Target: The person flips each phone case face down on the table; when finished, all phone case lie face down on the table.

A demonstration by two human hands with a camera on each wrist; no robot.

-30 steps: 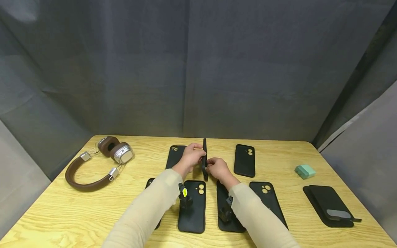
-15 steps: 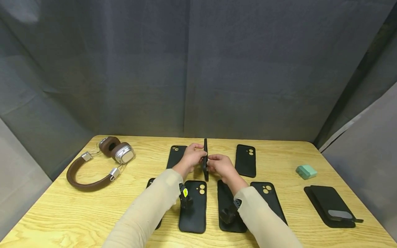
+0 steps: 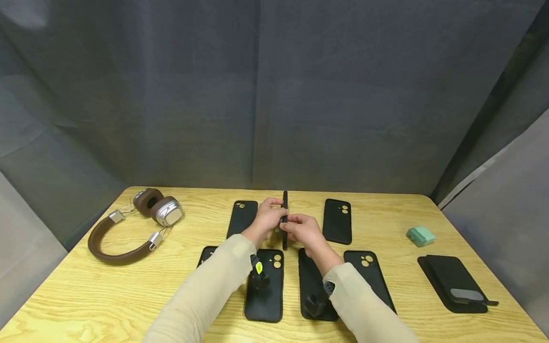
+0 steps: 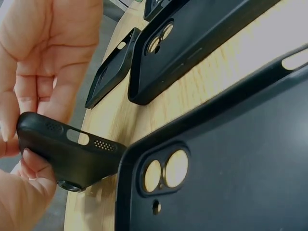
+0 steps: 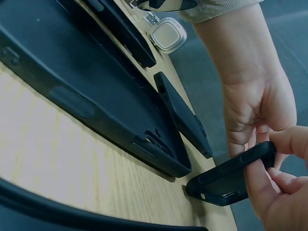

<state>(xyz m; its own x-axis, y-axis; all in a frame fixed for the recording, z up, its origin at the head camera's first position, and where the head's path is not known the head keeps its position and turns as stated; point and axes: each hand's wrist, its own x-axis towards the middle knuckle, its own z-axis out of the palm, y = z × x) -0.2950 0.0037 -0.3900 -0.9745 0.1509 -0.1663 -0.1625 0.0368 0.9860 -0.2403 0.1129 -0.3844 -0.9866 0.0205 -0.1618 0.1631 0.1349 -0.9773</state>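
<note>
Near the table's back middle, both hands hold a black phone case point(image 3: 285, 240) upright, edge-on in the head view. The left hand point(image 3: 265, 220) grips its left side, the thumb point(image 4: 36, 166) against the back by the camera ring. With the right hand point(image 3: 305, 230) the person pinches the near part of the rim, fingertips lapping over the edge. In the left wrist view the case's end point(image 4: 72, 142) shows a port slot and speaker holes with light through them. Its hollow inner side point(image 5: 226, 185) faces the right hand in the right wrist view.
Several black phone cases lie around, one point(image 3: 242, 218) behind the left hand, another point(image 3: 337, 221) at back right, others point(image 3: 265, 300) under the forearms. Brown headphones point(image 3: 122, 257) lie left. At right are a green block point(image 3: 421, 236) and a flat black item with a grey oval point(image 3: 459, 276).
The right hand has risen a little and moved left, its fingertips now over the case's near edge; the right forearm has swung outward. The left hand keeps its grip.
</note>
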